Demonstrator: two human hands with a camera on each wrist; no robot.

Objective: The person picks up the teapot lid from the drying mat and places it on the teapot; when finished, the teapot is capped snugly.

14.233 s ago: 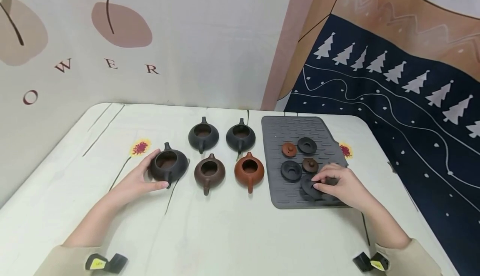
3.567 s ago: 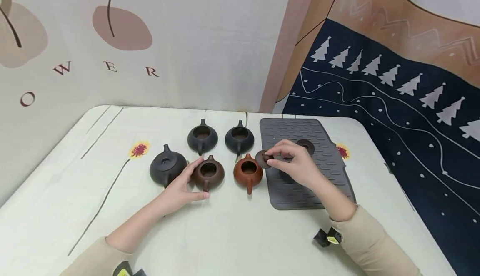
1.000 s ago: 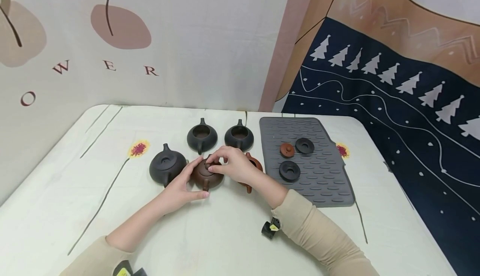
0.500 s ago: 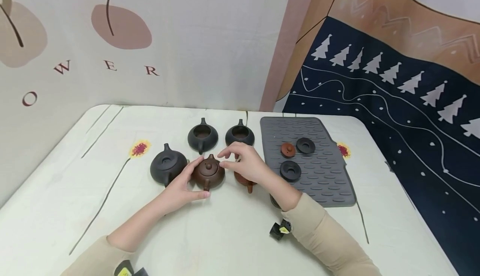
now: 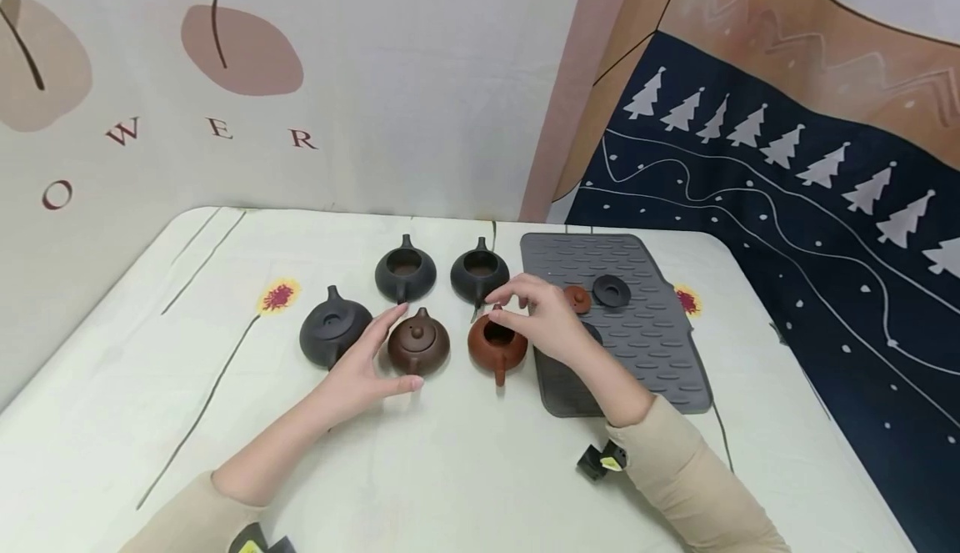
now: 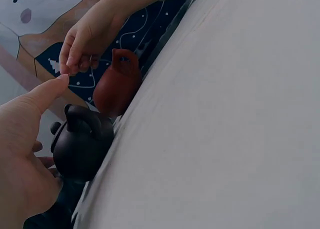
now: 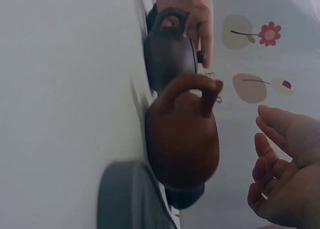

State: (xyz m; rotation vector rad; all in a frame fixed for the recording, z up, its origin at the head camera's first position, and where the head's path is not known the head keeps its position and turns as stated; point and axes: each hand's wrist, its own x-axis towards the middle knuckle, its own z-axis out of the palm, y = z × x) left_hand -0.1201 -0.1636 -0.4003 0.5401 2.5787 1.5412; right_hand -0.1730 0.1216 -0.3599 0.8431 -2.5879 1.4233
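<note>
My left hand (image 5: 363, 378) is spread around the left side of the brown teapot (image 5: 418, 351), which now wears its brown lid (image 5: 417, 334). In the left wrist view a gap shows between the thumb and that teapot (image 6: 82, 151). Above the lidless reddish teapot (image 5: 498, 355) hovers my right hand (image 5: 547, 319), fingers loosely bent with nothing between them. The right wrist view has this hand (image 7: 292, 171) apart from the reddish teapot (image 7: 182, 144). On the grey mat (image 5: 637, 369) lie a small reddish lid (image 5: 577, 299) and a black lid (image 5: 611, 291); another black lid is mostly hidden behind my right hand.
Two black teapots without lids, one at back left (image 5: 406, 273) and one at back right (image 5: 480, 276), stand behind the front row. A larger black teapot (image 5: 335, 332) with its lid on sits left of my left hand. A patterned cloth backdrop (image 5: 450, 77) rises behind the table.
Earlier the large black teapot and then the brown one received lids from the mat. Since then my right hand has released the brown lid and moved right, over the reddish teapot. My left hand has loosened slightly.
</note>
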